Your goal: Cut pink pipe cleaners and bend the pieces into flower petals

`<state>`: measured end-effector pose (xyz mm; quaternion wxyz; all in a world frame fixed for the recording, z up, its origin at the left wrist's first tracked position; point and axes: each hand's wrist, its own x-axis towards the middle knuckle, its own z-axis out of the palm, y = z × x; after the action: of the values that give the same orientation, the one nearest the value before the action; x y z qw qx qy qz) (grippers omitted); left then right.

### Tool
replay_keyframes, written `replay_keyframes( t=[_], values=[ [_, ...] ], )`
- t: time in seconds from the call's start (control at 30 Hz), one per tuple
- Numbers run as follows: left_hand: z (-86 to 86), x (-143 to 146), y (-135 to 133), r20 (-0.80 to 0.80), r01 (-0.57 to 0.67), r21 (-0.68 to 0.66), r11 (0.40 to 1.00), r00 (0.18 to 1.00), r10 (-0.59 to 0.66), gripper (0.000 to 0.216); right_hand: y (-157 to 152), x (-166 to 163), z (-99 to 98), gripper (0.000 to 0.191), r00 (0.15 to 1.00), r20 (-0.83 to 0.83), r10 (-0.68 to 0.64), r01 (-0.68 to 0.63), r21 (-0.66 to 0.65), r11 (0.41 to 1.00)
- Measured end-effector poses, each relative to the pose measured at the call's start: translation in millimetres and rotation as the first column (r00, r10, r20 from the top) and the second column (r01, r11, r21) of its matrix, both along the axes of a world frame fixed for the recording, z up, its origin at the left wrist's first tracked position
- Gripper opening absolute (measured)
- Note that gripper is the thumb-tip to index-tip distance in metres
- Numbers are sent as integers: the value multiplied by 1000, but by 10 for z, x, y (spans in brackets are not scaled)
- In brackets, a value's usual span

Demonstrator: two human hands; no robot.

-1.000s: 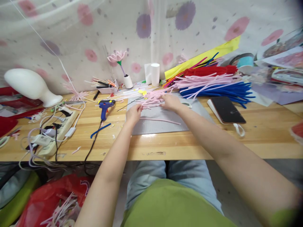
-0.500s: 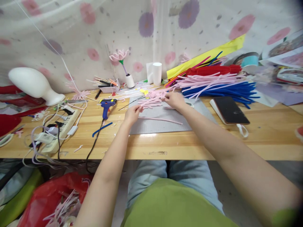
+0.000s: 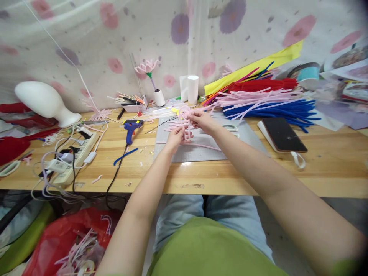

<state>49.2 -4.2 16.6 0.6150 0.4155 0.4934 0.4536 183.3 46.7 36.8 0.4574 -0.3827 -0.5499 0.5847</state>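
Observation:
Both hands meet over the grey mat, around a pink pipe cleaner bent into a loop. My right hand pinches the loop's right side near its top. Lower down, my left hand has its fingers closed on the pipe cleaner's lower part. One straight pink pipe cleaner lies across the mat just below the hands. Cut pink pieces are heaped behind my left hand, partly covered by it. Scissors with pale handles rest on the mat, right of my right hand.
A blue glue gun and a blue pipe cleaner piece lie left of the mat. A power strip with tangled cords is further left. Pink and blue pipe cleaner bundles lie behind right, near a phone. A pink flower stands behind.
My left hand has moved right, closer to my right hand. My right hand has shifted slightly left and down, and a bent pink loop now shows between the hands.

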Motion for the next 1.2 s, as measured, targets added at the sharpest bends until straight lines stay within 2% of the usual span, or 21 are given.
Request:
replay_keyframes(
  t=[0.17,0.43,0.53,0.67,0.77,0.87,0.93,1.1,1.2],
  values=[
    [-1,8,-21,-7,41,27,999,999,-40,38,5,-28,-35,34,1000,11,-3,2,38,999],
    [-74,-6,-35,-36,111,86,990,993,-109,27,-33,-22,-55,28,999,37,-15,14,30,999],
    [-82,-28,-53,-95,130,63,990,988,-123,22,-38,13,-43,22,999,-7,34,-34,-29,999],
    [-97,-128,-93,-181,227,-19,974,957,-227,20,-4,111,-9,18,991,-101,87,-103,-164,981],
    [-104,-221,-110,-202,264,-59,963,941,-270,22,12,143,-27,17,995,-104,3,-27,-234,972],
    [-113,-279,-111,-221,287,-72,955,929,-296,21,6,103,-104,18,984,-98,-147,111,-304,946],
    [-125,-299,-114,-250,322,-87,943,909,-334,19,3,71,-167,21,973,-115,-198,147,-348,926],
    [-150,-351,-155,-286,317,-141,938,894,-345,20,45,110,-264,21,976,-217,3,-102,-446,889],
    [-144,-386,-166,-252,318,-146,937,904,-346,24,50,126,-271,21,961,-275,-40,-110,-507,855]
  ],
)
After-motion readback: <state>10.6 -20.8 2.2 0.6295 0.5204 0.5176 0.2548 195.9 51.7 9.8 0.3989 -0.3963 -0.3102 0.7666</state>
